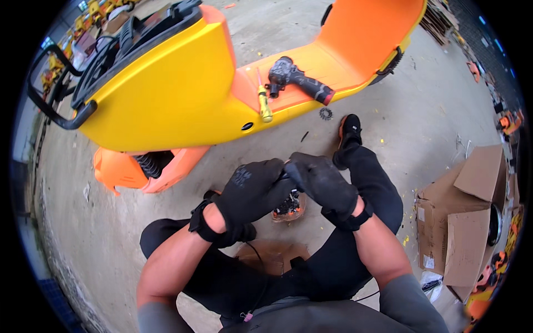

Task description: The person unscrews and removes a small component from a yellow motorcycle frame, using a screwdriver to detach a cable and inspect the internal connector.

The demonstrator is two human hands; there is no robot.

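Both my hands wear black gloves and meet in front of me, above a small container [288, 216] of dark loose parts on the floor. My left hand [250, 186] is closed, its fingertips pinched together against those of the other hand. My right hand [323, 180] is closed too, thumb and fingers pressed together. Whatever lies between the fingers is hidden by the gloves. Beyond them stands a yellow and orange scooter [166, 83]. On its footboard rest a cordless impact wrench [300, 82] and a screwdriver [264, 104] with a yellow handle.
A black toothed ring [326, 114] lies on the floor beside the scooter. At the right stands an opened cardboard box [438, 227]. Brown cardboard [266, 255] shows between my legs. An orange panel [186, 166] is low at the scooter's left end.
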